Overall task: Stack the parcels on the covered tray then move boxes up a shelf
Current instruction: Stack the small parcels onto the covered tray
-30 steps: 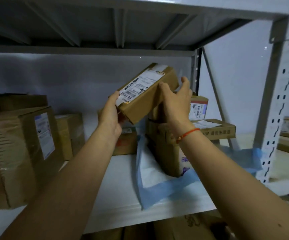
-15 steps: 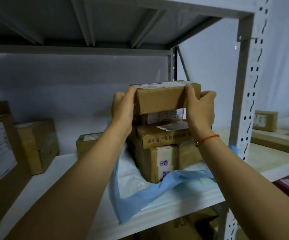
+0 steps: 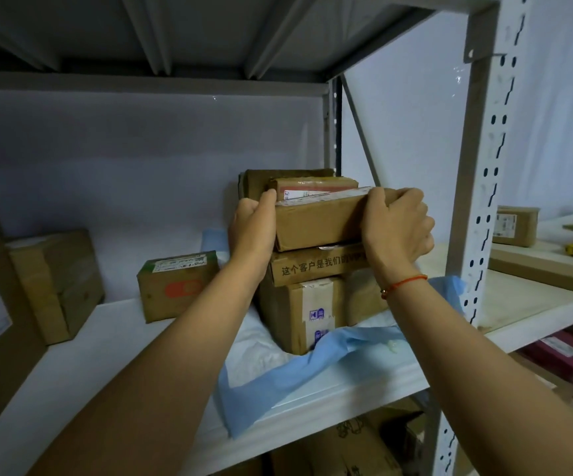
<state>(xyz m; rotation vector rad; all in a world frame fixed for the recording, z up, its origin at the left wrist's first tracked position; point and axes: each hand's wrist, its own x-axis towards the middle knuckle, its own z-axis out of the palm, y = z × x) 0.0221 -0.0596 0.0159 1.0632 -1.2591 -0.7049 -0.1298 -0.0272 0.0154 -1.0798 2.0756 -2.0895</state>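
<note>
The left hand (image 3: 255, 223) and right hand (image 3: 396, 226) each clasp an end of the top parcel (image 3: 316, 225) at centre frame, steadying it square on the stack (image 3: 307, 290); the blue-covered tray (image 3: 278, 379) lies beneath on the shelf (image 3: 113, 338).

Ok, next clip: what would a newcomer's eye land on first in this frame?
Probably the two bare hands in the middle: the left hand and right hand grip the ends of a brown parcel on top of a stack of boxes. That stack sits on a blue-covered tray on the white shelf. Next, the red bracelet on the right wrist.
</note>
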